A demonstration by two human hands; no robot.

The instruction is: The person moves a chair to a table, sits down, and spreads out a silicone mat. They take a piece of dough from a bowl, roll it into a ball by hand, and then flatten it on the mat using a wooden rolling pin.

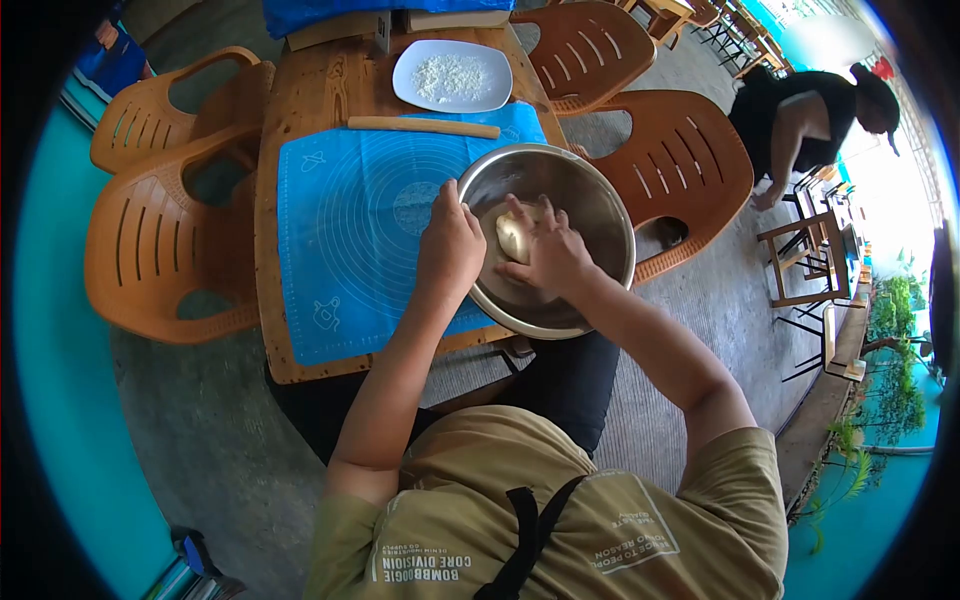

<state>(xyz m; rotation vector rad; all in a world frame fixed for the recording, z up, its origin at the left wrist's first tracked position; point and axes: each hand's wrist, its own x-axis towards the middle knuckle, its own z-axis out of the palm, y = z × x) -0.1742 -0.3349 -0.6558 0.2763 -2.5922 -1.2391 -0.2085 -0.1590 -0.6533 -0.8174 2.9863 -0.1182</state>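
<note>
A steel mixing bowl (pixel 608 215) is tilted at the right front edge of the table, partly over my lap. My left hand (pixel 452 245) is closed on the bowl's left rim. Inside the bowl lies a pale, smooth lump of dough (pixel 514 238). My right hand (pixel 556 252) reaches in over it, thumb below and bent fingers above, so the dough sits between them. The palm hides part of the dough.
A blue printed baking mat (pixel 340 240) covers the wooden table (pixel 330 85). Across its far side lies a rolling pin (pixel 425 126); beyond stands a white plate (pixel 403 85) of white crumbly powder. Orange chairs (pixel 165 235) flank the table. A person (pixel 805 125) bends over at the right.
</note>
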